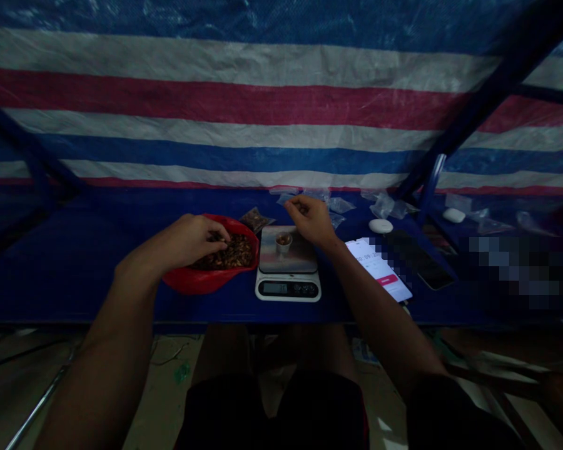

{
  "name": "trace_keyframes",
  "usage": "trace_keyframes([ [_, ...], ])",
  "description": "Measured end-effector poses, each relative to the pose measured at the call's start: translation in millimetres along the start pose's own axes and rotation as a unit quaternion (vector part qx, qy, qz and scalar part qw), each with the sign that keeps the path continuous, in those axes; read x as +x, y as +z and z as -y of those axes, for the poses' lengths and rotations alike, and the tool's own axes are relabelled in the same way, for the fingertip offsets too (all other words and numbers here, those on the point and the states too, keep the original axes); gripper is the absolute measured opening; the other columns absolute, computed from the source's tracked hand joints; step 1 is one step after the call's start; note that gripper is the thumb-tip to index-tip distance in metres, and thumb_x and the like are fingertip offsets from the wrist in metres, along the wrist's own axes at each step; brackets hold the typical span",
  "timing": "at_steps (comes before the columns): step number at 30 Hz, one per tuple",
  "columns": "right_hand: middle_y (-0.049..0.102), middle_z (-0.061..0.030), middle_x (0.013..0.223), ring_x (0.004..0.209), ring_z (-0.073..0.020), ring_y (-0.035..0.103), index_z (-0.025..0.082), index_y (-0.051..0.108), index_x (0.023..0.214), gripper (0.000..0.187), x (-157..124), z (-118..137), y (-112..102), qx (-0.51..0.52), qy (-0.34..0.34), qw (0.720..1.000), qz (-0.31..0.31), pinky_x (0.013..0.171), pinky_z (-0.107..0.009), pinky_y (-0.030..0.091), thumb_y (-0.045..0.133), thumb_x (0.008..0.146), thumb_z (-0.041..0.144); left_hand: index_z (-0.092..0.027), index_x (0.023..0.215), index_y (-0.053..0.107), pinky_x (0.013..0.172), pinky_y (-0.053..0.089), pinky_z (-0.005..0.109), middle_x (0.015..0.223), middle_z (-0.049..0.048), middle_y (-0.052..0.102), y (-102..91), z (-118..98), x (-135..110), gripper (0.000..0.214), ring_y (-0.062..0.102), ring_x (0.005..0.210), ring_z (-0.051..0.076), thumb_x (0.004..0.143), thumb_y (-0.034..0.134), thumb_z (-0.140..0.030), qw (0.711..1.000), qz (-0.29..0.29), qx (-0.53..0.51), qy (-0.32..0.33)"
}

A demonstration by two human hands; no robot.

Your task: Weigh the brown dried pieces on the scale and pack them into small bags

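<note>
1. The left hand [187, 240], at ten o'clock, closes its grip on brown pieces [237, 253] inside a red plastic bag [206, 281], its mouth spread for reach.
2. The right hand [309, 219], at one o'clock, pinches its grip closed near clear plastic sachets [340, 205]; anything held cannot be seen.
3. A small cup [284, 245] sits on a digital scale [288, 289], placed to be weighed.

A striped tarpaulin [244, 106] in blue, white and red is hung across the upper frame, and a dark blue frame bar [492, 94] is angled across its upper right. Clear plastic bags [340, 205] are laid along the rear edge of a blue table top [75, 294]. A round white disc [380, 225] and a smaller white oval object [453, 215] are placed among them. A lit smartphone [378, 269] is positioned right of centre, just beside a dark smartphone [420, 259].
</note>
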State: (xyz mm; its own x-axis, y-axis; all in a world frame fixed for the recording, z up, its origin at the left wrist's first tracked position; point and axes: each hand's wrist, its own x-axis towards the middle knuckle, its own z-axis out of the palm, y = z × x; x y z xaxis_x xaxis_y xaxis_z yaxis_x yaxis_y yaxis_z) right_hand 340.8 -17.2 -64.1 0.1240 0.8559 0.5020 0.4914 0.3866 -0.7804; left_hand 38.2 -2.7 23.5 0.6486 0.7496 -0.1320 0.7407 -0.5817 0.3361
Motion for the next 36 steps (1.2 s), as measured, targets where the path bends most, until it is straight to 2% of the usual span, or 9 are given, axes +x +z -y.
trace_keyframes([
  [6,0.067,0.0005,0.067,0.058,-0.0149,0.054,0.021,0.076,0.088,0.036,-0.1,2.9,-0.5,-0.002,0.004,1.0,0.004,0.058,-0.03,0.038,0.065,0.098,0.054,-0.024,0.102,0.086,0.081,0.056,0.029,0.103,0.0029,0.086,-4.4,-17.5,1.1,0.026,0.077,0.084,0.02,0.092,0.065,-0.036,0.999,-0.005,-0.039,0.006],
  [12,0.069,-0.0005,0.07,0.061,-0.0161,0.058,0.021,0.077,0.089,0.036,0.4,0.5,-1.4,-0.007,-0.007,1.0,0.001,0.06,-0.031,0.04,0.065,0.098,0.054,-0.026,0.109,0.086,0.09,0.054,0.029,0.107,0.0002,0.085,-21.7,-66.6,20.2,0.025,0.077,0.092,0.02,0.094,0.067,-0.033,0.994,-0.054,-0.046,0.081],
  [17,0.07,-0.0004,0.069,0.061,-0.0166,0.06,0.021,0.076,0.089,0.034,1.3,-3.4,-2.7,0.001,-0.011,1.0,0.007,0.06,-0.031,0.04,0.065,0.099,0.052,-0.023,0.102,0.085,0.084,0.054,0.029,0.1,0.0008,0.085,-6.9,-94.1,49.8,0.021,0.077,0.089,0.02,0.093,0.067,-0.022,0.984,-0.04,-0.071,0.158],
  [20,0.072,-0.001,0.071,0.063,-0.0168,0.062,0.021,0.077,0.09,0.034,1.9,-2.7,-3.9,-0.008,-0.007,1.0,0.01,0.062,-0.031,0.042,0.064,0.1,0.051,-0.022,0.101,0.085,0.081,0.054,0.029,0.099,0.0017,0.085,6.4,-98.2,57.0,0.02,0.077,0.088,0.02,0.091,0.068,-0.017,0.981,-0.029,-0.09,0.169],
  [24,0.072,-0.0013,0.072,0.063,-0.0166,0.063,0.021,0.076,0.089,0.033,2.1,0.7,-4.2,-0.009,-0.012,1.0,0.015,0.062,-0.031,0.042,0.064,0.101,0.049,-0.019,0.106,0.084,0.086,0.054,0.03,0.106,0.0036,0.085,16.0,-95.1,56.8,0.019,0.078,0.095,0.021,0.092,0.071,-0.018,0.98,-0.035,-0.112,0.159],
  [36,0.069,-0.0008,0.071,0.063,-0.0146,0.058,0.018,0.074,0.091,0.035,0.4,8.2,-5.8,-0.033,-0.009,0.999,0.034,0.062,-0.029,0.039,0.061,0.102,0.049,-0.022,0.104,0.086,0.095,0.057,0.031,0.11,0.0023,0.084,22.3,-82.5,55.1,0.017,0.078,0.099,0.02,0.092,0.075,-0.019,0.972,-0.05,-0.163,0.161],
])
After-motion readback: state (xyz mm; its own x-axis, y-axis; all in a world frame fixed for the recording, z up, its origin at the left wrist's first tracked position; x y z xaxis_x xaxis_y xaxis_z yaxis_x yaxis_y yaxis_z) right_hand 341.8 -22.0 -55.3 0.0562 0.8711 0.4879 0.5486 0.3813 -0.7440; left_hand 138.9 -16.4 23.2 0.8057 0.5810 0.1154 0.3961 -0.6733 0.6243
